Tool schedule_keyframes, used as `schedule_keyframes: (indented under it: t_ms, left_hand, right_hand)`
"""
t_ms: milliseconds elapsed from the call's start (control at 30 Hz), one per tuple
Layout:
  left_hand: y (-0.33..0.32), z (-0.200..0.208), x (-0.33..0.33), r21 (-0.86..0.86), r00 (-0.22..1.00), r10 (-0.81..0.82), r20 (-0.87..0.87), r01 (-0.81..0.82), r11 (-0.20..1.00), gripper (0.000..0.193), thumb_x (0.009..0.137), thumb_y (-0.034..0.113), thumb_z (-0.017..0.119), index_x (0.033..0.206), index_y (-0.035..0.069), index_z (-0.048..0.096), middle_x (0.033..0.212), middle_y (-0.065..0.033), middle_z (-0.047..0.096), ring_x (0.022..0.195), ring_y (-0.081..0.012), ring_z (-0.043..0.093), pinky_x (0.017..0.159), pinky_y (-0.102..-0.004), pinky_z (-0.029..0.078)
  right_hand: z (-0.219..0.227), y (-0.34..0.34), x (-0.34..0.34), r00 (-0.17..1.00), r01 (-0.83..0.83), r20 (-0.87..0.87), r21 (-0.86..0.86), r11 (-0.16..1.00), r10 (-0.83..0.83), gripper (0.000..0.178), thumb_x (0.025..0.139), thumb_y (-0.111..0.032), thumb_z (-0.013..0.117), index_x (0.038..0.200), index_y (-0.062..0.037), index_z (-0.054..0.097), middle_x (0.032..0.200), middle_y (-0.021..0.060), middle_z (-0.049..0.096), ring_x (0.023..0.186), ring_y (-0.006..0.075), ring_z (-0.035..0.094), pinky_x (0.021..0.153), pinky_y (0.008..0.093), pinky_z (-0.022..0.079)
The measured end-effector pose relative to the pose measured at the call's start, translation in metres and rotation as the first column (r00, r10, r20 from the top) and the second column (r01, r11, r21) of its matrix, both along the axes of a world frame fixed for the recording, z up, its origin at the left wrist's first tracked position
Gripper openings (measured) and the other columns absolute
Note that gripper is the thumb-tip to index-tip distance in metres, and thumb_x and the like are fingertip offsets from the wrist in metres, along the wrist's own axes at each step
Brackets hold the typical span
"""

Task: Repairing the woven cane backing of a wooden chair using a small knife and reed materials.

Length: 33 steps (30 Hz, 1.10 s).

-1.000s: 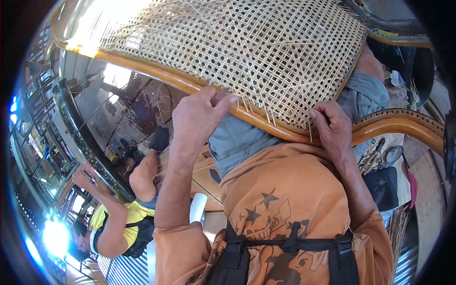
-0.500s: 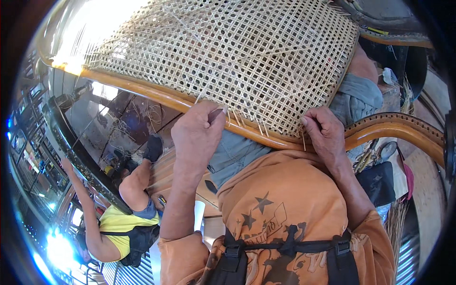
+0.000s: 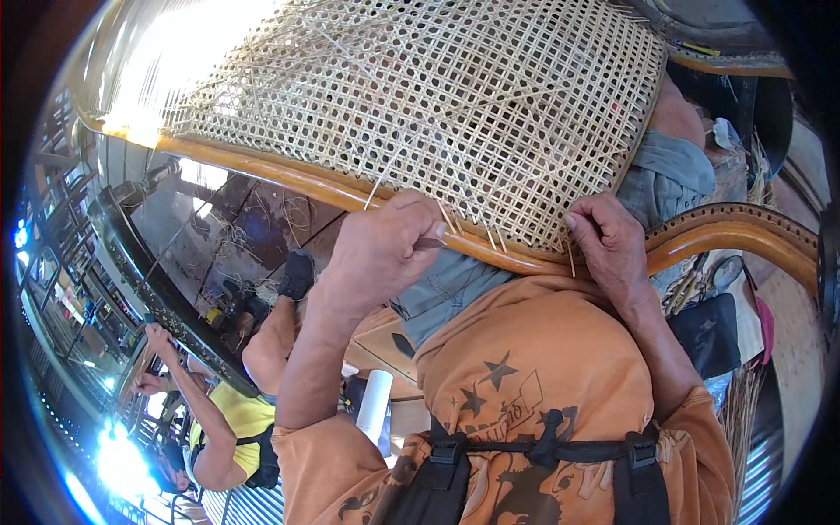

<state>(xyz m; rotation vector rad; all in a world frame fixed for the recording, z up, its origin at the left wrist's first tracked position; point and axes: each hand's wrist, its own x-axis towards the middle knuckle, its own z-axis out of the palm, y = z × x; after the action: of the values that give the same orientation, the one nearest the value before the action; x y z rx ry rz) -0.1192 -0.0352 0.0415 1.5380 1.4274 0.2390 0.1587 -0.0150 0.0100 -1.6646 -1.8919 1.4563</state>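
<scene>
A woven cane panel (image 3: 455,105) fills a curved, varnished wooden frame (image 3: 297,177) across my lap. My left hand (image 3: 385,249) is closed at the frame's near rail, thumb and forefinger pressed together; what they pinch is hidden. Beside its knuckles, a pale cane strand (image 3: 378,182) slants down over the rail. Several loose strand ends (image 3: 494,238) stick out over the rail between my hands. At the panel's near right corner my right hand (image 3: 610,243) pinches thumb to forefinger at a short cane strand (image 3: 571,259), whose end hangs below the thumb.
To the right, a curved wooden arm with a row of holes (image 3: 735,229) extends outward. A dark curved frame piece (image 3: 144,271) stands at left. Beyond it sits another person in a yellow top (image 3: 229,437). Cane bundles (image 3: 744,429) and a black pouch (image 3: 700,332) lie at lower right.
My left hand has turned and dropped slightly below the rail, still closed. My right hand stays at the corner. The other person's arm has shifted, and a white roll shows more fully near my left elbow.
</scene>
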Motion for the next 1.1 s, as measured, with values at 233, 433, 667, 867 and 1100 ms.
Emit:
schedule_keyframes:
  t_ms: [233,433,667,867,1100]
  left_hand:
    - [-0.009,-0.006,-0.007,0.183,0.965,-0.148,-0.217,0.189,0.965,0.021,0.067,0.009,0.069,0.081,0.007,0.054,0.09,-0.0059,0.057,0.063,-0.0253,0.059,0.055,-0.0363,0.048]
    - [-0.011,-0.009,-0.005,0.272,0.949,-0.164,-0.269,0.238,0.932,0.02,0.067,0.013,0.068,0.08,0.007,0.054,0.084,-0.0063,0.055,0.062,-0.0235,0.059,0.055,-0.0355,0.048]
    - [-0.012,-0.009,-0.002,0.225,0.938,-0.152,-0.311,0.228,0.947,0.021,0.065,0.013,0.069,0.078,0.008,0.054,0.079,-0.0061,0.054,0.063,-0.0229,0.06,0.055,-0.035,0.048]
    - [-0.036,-0.002,-0.019,0.319,0.977,0.183,0.11,-0.209,0.924,0.013,0.08,0.011,0.063,0.076,0.006,0.052,0.084,-0.0053,0.057,0.057,-0.0178,0.056,0.052,-0.0311,0.047]
    - [-0.128,0.009,0.024,-0.518,-0.2,0.906,0.373,-0.855,0.024,0.026,0.093,0.031,0.049,0.086,0.007,0.055,0.078,-0.0029,0.055,0.05,-0.0063,0.042,0.047,-0.0213,0.037]
  right_hand:
    - [0.002,0.001,0.0,0.996,-0.078,0.035,0.039,0.996,0.076,0.009,0.082,-0.009,0.063,0.087,-0.0029,0.059,0.078,0.0121,0.057,0.071,0.0287,0.058,0.063,0.0345,0.048]
    - [0.002,0.001,0.001,0.996,-0.09,0.028,0.044,0.995,0.089,0.008,0.082,-0.009,0.063,0.086,-0.0027,0.059,0.078,0.0121,0.056,0.072,0.0289,0.058,0.063,0.0345,0.048]
    - [0.004,0.0,0.002,0.991,-0.126,0.042,0.055,0.991,0.124,0.008,0.083,-0.008,0.062,0.087,-0.0025,0.059,0.08,0.013,0.057,0.074,0.0298,0.058,0.065,0.0349,0.048]
    - [-0.006,0.0,0.006,0.992,0.002,-0.125,-0.021,1.0,-0.004,0.011,0.086,-0.009,0.06,0.093,-0.0011,0.06,0.078,0.0071,0.058,0.07,0.0181,0.056,0.063,0.0289,0.045]
    - [0.013,0.075,-0.029,0.989,0.103,-0.124,0.15,0.983,-0.085,0.016,0.089,-0.013,0.057,0.097,0.0007,0.059,0.079,0.009,0.06,0.071,0.0136,0.054,0.068,0.025,0.045]
